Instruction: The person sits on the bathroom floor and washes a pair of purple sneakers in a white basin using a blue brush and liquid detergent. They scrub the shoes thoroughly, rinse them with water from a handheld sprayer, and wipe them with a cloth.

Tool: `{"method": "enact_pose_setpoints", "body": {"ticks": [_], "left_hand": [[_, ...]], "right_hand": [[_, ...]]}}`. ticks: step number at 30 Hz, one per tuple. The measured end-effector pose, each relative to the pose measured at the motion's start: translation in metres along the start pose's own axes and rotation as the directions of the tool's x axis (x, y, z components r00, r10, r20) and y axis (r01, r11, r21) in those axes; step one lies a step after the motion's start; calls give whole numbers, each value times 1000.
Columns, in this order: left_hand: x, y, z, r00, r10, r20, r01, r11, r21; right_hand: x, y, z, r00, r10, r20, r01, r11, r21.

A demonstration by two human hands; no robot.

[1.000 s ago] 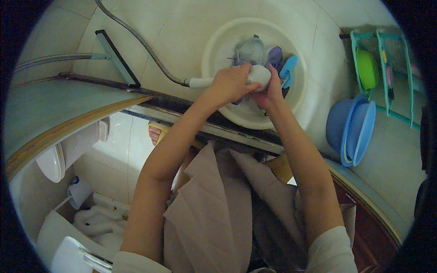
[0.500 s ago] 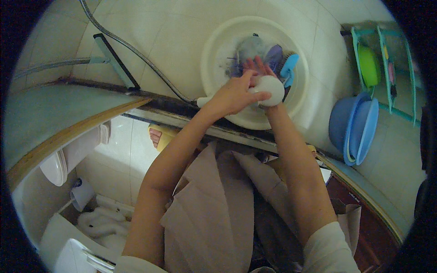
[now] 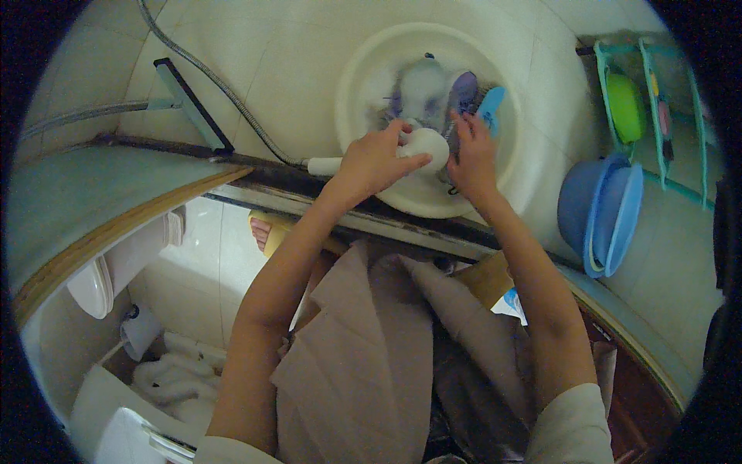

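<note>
A wide cream basin [image 3: 352, 100] holds wet, foamy things. My left hand [image 3: 375, 166] is closed round a white shower head [image 3: 427, 148], its round face over the near part of the basin. To its right, my right hand [image 3: 473, 158] has its fingers bent against a long purple-and-grey thing [image 3: 464, 87], shaped like a shoe. A greyish, foam-covered thing [image 3: 423, 85] lies to the left of that, partly hidden by the shower head. Just beyond my right fingertips is a blue brush [image 3: 490, 104].
A metal hose [image 3: 224, 81] runs from the shower head to the upper left. A squeegee [image 3: 193, 107] leans over the raised threshold. Blue basins [image 3: 599, 213] stand at the right, below a turquoise rack [image 3: 657, 116] with a green bowl [image 3: 624, 107].
My right hand has moved out from under the shower head and rightward onto the purple-and-grey thing. My left hand and the shower head have shifted left.
</note>
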State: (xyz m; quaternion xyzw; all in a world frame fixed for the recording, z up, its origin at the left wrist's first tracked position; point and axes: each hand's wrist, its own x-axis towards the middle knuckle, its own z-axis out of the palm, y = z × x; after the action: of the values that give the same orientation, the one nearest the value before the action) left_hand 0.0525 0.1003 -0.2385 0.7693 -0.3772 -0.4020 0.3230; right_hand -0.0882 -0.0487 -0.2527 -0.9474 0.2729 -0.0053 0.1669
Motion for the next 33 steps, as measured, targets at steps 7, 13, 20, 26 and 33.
{"method": "enact_pose_setpoints", "body": {"ticks": [7, 13, 20, 26, 33], "left_hand": [[7, 1, 2, 999, 5, -54, -5, 1000, 0], [18, 5, -6, 974, -70, -214, 72, 997, 4], [32, -5, -13, 957, -108, -268, 80, 990, -112], [35, 8, -14, 937, -91, -338, 67, 994, -83], [23, 20, -2, 955, 43, -292, -48, 999, -11]], "right_hand": [[-8, 11, 52, 987, -27, 156, -15, 964, 266], [14, 30, 60, 958, -210, 195, 186, 973, 139], [29, -2, 79, 999, -38, 27, 27, 941, 336], [50, 7, 77, 998, -59, -17, 60, 855, 516], [20, 39, 10, 875, 355, -328, -254, 915, 314]]}}
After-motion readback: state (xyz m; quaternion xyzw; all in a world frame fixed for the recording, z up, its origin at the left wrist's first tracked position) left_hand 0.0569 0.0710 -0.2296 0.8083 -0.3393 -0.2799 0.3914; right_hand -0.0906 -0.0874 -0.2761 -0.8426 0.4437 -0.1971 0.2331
